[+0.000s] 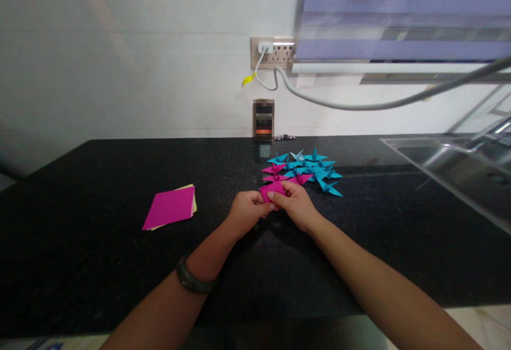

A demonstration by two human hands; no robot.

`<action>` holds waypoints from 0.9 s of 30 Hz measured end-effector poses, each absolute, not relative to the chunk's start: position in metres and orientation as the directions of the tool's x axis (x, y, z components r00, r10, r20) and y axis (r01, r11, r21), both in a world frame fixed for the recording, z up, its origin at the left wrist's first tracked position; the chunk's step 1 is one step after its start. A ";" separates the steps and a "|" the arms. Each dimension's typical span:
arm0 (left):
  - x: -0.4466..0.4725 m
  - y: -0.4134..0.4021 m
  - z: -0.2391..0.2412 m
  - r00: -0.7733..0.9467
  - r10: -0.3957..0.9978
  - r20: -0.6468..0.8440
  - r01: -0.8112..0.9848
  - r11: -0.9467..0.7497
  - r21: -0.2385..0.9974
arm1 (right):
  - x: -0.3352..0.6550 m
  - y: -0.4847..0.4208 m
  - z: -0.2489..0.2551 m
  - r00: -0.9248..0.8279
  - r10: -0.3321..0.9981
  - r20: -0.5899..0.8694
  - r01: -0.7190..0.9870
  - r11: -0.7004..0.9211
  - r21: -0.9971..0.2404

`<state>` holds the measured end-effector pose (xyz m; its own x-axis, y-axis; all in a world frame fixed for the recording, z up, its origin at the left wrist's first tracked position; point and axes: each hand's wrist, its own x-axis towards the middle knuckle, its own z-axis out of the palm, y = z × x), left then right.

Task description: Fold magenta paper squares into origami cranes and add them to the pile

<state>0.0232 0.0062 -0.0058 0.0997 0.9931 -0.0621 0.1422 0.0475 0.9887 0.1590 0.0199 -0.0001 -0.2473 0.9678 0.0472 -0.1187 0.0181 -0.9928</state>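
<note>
Both hands pinch one small folded piece of magenta paper (pixel 272 190) between them, just above the black countertop (pixel 99 190): the left hand (pixel 248 211) grips its lower left edge with thumb and fingers pressed together, and the right hand (pixel 293 205) lays its thumb flat across the front. That paper is matte, crisp-edged and roughly four-sided, its folds too small to make out. Just behind it lies a cluster of finished paper cranes (pixel 305 171), teal and magenta, with sharp pointed wings. To the left, well apart, sits a neat stack of square sheets (pixel 171 207), magenta on top and pale yellow beneath. Speckled and glossy, the stone counter runs to a steel sink (pixel 447 161). A dark band (pixel 192 281) circles the left wrist. No writing is readable.
</note>
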 end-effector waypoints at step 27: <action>0.018 0.007 -0.002 0.305 0.952 0.026 0.056 -0.045 0.997 | 0.167 0.020 0.003 -0.305 0.952 0.000 -0.078 -0.025 -0.997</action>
